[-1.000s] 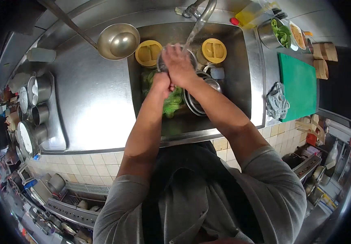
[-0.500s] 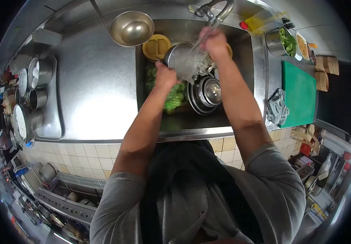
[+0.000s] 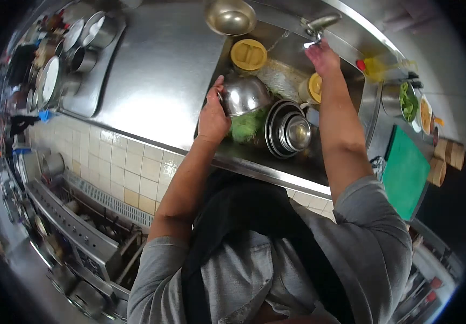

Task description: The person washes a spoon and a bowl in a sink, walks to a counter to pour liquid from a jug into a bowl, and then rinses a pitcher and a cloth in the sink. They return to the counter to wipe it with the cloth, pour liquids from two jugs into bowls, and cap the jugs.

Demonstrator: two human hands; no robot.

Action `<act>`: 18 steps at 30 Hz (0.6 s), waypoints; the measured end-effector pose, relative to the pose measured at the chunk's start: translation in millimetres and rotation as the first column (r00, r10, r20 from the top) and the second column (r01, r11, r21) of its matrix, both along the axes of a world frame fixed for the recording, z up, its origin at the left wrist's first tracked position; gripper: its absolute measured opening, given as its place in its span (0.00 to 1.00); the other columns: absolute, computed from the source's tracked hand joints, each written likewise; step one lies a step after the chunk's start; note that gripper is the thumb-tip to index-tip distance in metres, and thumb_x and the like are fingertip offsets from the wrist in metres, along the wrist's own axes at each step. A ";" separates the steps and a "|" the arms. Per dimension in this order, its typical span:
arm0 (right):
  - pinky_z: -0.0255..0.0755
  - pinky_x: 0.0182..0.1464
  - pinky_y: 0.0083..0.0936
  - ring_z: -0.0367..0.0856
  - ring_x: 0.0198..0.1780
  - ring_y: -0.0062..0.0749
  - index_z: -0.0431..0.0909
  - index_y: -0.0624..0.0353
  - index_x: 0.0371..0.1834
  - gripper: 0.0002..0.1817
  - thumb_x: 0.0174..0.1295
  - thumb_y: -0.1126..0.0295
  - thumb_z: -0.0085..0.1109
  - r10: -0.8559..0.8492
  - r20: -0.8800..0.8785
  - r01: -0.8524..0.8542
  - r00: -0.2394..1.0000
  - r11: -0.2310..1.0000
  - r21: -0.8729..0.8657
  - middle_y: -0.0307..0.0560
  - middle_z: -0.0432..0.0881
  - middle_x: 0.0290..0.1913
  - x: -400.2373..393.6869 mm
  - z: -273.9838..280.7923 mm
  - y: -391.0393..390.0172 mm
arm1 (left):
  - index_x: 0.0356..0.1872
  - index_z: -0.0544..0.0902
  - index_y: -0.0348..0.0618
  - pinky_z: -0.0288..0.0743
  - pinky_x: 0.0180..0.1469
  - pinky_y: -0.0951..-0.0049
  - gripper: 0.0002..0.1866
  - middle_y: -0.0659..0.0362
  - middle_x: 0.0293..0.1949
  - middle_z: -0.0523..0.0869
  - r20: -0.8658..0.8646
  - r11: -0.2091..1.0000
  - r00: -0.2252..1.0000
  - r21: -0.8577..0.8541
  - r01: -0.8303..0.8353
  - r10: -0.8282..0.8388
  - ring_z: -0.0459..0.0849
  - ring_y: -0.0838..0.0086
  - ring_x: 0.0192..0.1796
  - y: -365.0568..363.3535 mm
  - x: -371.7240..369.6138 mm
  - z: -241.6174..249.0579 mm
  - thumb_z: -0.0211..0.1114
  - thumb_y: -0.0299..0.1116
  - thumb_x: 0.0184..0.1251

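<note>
My left hand (image 3: 214,116) grips the rim of a shiny metal bowl (image 3: 246,94), held tilted over the left side of the sink. Leafy greens (image 3: 246,127) lie just below it, partly covered by the bowl. My right hand (image 3: 325,58) is up at the tap (image 3: 322,24), its fingers closed at the lever; the exact grip is small and partly hidden. Beside the greens is a nested stack of metal bowls (image 3: 296,132). Two yellow-lidded containers (image 3: 249,54) stand in the sink, one near my right forearm. Water lies on the sink bottom (image 3: 279,78).
A large metal ladle (image 3: 230,17) rests by the sink's back left corner. Metal pots (image 3: 84,59) sit on a tray at the left. To the right are an oil bottle (image 3: 376,69), a container of green leaves (image 3: 407,101) and a green cutting board (image 3: 406,173).
The view has turned. My right hand has gone from the splashing bowl up to the tap, and the stream no longer shows. My left hand has tilted the bowl, moving it above the greens.
</note>
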State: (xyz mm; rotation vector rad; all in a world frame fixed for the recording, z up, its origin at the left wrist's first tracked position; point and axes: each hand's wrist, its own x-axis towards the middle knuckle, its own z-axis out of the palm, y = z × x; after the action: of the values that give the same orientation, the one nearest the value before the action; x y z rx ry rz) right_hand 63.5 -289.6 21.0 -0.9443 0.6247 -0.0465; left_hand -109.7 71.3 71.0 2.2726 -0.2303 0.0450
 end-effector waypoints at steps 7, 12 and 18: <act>0.80 0.39 0.37 0.86 0.37 0.42 0.74 0.58 0.52 0.40 0.62 0.29 0.44 0.844 -0.373 -0.831 0.386 0.494 0.258 0.52 0.85 0.41 -162.2 28.7 119.1 | 0.72 0.61 0.58 0.78 0.54 0.57 0.40 0.54 0.57 0.82 -0.159 0.993 0.984 -0.080 -0.092 0.078 0.82 0.51 0.53 27.1 -46.3 4.5 0.59 0.17 0.56; 0.81 0.43 0.31 0.85 0.40 0.36 0.75 0.58 0.54 0.30 0.67 0.40 0.51 0.810 -0.114 -0.717 0.576 0.567 0.405 0.49 0.84 0.43 -202.3 38.8 193.0 | 0.66 0.71 0.55 0.80 0.56 0.65 0.38 0.55 0.63 0.78 0.180 0.984 0.977 -0.152 -0.091 0.118 0.82 0.57 0.57 63.7 -67.1 4.7 0.65 0.16 0.50; 0.81 0.42 0.22 0.84 0.40 0.28 0.78 0.59 0.48 0.13 0.69 0.62 0.59 0.690 -0.045 -0.652 0.722 0.701 0.291 0.43 0.84 0.44 -169.8 74.5 306.0 | 0.67 0.71 0.60 0.81 0.51 0.60 0.32 0.52 0.65 0.75 0.082 0.940 0.937 -0.071 -0.333 0.339 0.84 0.54 0.54 159.5 -105.1 41.6 0.61 0.24 0.59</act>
State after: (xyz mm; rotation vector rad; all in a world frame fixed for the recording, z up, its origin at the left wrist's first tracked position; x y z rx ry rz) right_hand -106.3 16.4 95.5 -0.8790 0.3727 0.7656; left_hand -214.7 230.8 112.6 2.2317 0.1138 0.3328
